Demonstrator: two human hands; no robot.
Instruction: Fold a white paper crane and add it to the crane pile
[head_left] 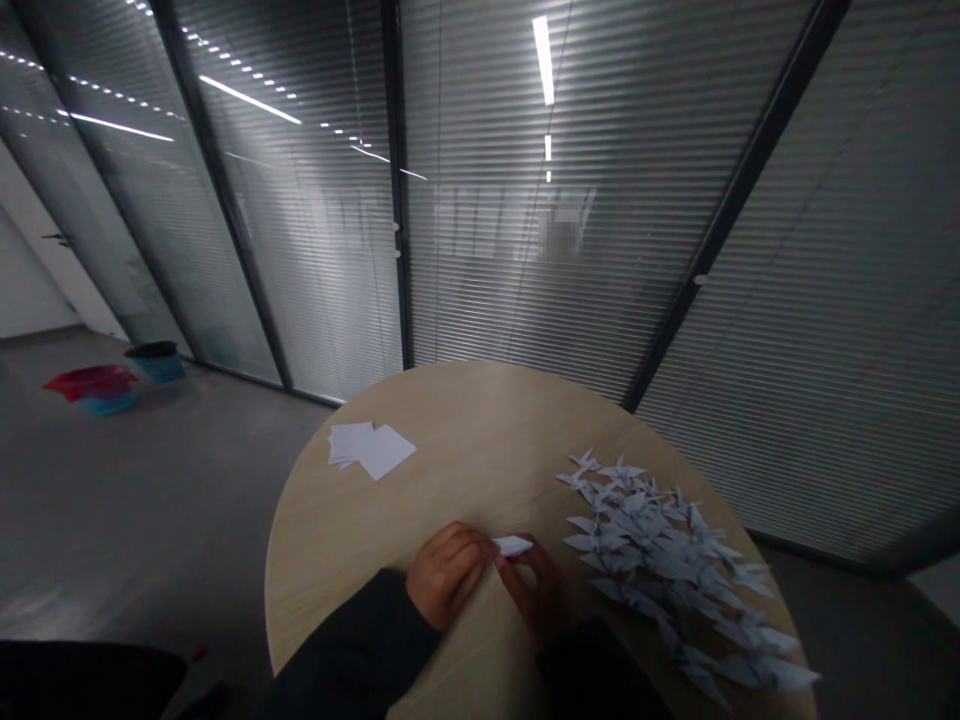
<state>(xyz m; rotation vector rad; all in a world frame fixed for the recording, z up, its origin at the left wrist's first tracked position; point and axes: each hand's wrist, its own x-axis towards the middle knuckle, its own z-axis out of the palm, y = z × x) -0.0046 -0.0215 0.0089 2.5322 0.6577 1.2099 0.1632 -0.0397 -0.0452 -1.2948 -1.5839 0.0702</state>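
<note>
Between my hands, low over the near middle of the round table (465, 440), is a small piece of folded white paper (513, 546), narrow and pointed. My left hand (450, 570) is closed on its left end, with the fingers curled together. Thumb and fingers of my right hand (536, 585) pinch its right end. To the right lies a heap of folded paper cranes (645, 535), close by my right hand. A few square white paper sheets (386, 452) overlap one another on the left of the tabletop.
Glass partitions with blinds (525, 290) stand right behind the table's far edge. On the floor to the left are a blue bin with a red liner (105, 388) and another with a dark liner (159, 362). A dark object (82, 680) fills the lower left corner.
</note>
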